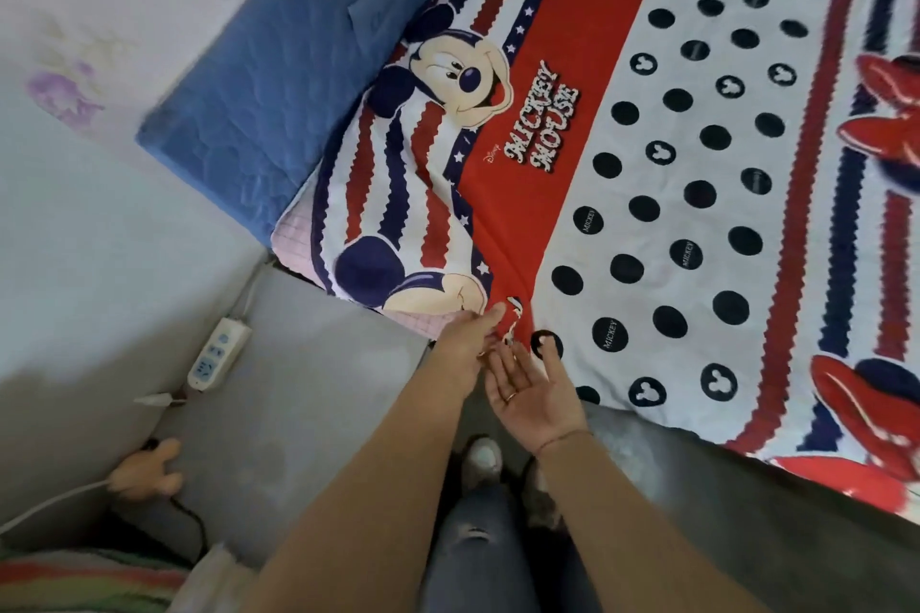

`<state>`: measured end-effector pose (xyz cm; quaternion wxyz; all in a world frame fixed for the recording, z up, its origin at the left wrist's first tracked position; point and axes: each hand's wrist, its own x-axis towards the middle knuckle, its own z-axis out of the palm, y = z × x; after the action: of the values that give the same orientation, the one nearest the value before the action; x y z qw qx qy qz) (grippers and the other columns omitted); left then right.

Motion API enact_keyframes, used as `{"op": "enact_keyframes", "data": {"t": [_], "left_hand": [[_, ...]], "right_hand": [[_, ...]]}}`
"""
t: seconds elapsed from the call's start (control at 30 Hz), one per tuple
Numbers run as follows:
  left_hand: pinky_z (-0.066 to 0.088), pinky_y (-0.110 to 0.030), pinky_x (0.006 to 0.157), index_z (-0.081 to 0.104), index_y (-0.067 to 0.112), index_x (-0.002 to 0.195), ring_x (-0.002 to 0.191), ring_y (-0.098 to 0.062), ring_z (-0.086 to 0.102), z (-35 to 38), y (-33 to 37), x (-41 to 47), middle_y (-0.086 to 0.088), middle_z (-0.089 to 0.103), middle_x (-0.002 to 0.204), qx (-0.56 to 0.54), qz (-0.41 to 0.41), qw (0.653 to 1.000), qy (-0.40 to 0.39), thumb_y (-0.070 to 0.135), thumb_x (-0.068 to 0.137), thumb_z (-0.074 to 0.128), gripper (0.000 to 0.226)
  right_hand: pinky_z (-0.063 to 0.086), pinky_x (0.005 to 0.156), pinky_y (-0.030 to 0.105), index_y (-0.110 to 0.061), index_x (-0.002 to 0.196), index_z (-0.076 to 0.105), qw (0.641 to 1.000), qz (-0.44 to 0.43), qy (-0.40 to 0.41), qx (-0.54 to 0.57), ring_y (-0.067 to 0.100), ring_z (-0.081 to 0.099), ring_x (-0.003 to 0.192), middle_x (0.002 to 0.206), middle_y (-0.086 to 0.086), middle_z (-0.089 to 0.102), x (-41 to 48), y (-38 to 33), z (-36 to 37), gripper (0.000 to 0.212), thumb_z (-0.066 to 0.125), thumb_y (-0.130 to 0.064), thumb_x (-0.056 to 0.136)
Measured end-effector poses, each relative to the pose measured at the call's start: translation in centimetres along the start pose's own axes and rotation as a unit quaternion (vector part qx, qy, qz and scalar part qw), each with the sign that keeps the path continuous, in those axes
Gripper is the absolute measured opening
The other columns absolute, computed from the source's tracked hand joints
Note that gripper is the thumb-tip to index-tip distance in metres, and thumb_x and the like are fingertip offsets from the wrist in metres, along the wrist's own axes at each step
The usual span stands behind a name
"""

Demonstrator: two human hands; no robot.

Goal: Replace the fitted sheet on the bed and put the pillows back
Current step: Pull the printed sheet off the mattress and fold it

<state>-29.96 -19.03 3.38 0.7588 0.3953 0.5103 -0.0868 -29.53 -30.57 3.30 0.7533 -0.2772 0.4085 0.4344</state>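
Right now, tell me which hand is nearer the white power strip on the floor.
Left. The left hand is off to one side of the power strip; the right hand lies just beyond the left, farther from it.

The Mickey Mouse sheet [547, 80] is printed in red, white and navy: a red band with white lettering is flanked toward 9 o'clock by zigzag-edged red and navy stripes and toward 3 o'clock by black dots on white. At 11 o'clock a quilted mattress pad [279, 80] is seen in plain blue, and a pink checked underlay [291, 236] is shown beneath the sheet's edge. Pale wallpaper [99, 15] at 10 o'clock is patterned with purple flowers. The power strip [219, 353] at 8 o'clock is coloured white and blue.
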Motion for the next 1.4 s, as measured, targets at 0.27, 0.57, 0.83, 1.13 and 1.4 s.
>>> {"op": "enact_keyframes", "data": {"t": [0.27,0.57,0.83,1.13,1.4], "left_hand": [[0.049,-0.04,0.092,0.053,0.003,0.122,0.087,-0.021,0.064,-4.1,-1.0,0.3,-0.013,0.066,0.102,-0.131,-0.005,0.99,0.05,0.014,0.101,0.048,0.024],[0.046,-0.044,0.095,0.052,0.004,0.108,0.091,-0.024,0.063,-9.5,-0.8,-0.4,-0.016,0.062,0.116,-0.19,0.001,0.977,0.101,0.01,0.103,0.042,0.013],[0.044,-0.042,0.103,0.053,0.006,0.12,0.127,-0.026,0.052,-8.1,-2.3,0.5,-0.012,0.053,0.14,-0.254,-0.038,0.955,0.145,0.016,0.104,0.043,0.021],[0.036,-0.038,0.108,0.057,0.013,0.127,0.122,-0.022,0.054,10.6,-12.4,-3.4,-0.003,0.064,0.121,-0.063,-0.144,0.985,-0.064,0.04,0.089,0.064,0.047],[0.055,-0.033,0.075,0.057,0.005,0.121,0.09,-0.022,0.065,19.0,-16.1,-5.9,-0.011,0.068,0.102,-0.162,-0.032,0.986,-0.018,0.009,0.097,0.055,0.025]], "right_hand": [[0.036,0.11,0.042,-0.004,0.129,0.045,0.998,0.019,0.0,0.06,0.029,0.055,0.115,0.13,0.017,0.055,2.0,2.5,-1.3,0.082,0.063,-0.061,0.074],[0.049,0.09,0.053,-0.017,0.127,0.059,0.971,-0.097,0.075,0.204,0.036,0.062,0.107,0.119,0.014,0.066,3.0,-4.6,-4.8,0.051,0.064,-0.047,0.086],[0.047,0.1,0.047,-0.019,0.128,0.059,0.947,-0.188,0.148,0.215,0.029,0.063,0.112,0.119,0.008,0.068,-1.2,-10.6,-13.3,0.055,0.069,-0.043,0.081],[0.052,0.093,0.047,-0.012,0.12,0.063,0.97,-0.194,0.118,0.088,0.03,0.065,0.106,0.111,0.011,0.071,-3.9,-10.6,-15.8,0.041,0.069,-0.017,0.08],[0.06,0.074,0.041,-0.004,0.112,0.063,0.97,-0.139,0.029,0.196,0.027,0.071,0.09,0.104,0.016,0.072,-6.7,-13.9,-18.1,0.022,0.056,-0.015,0.094]]}}
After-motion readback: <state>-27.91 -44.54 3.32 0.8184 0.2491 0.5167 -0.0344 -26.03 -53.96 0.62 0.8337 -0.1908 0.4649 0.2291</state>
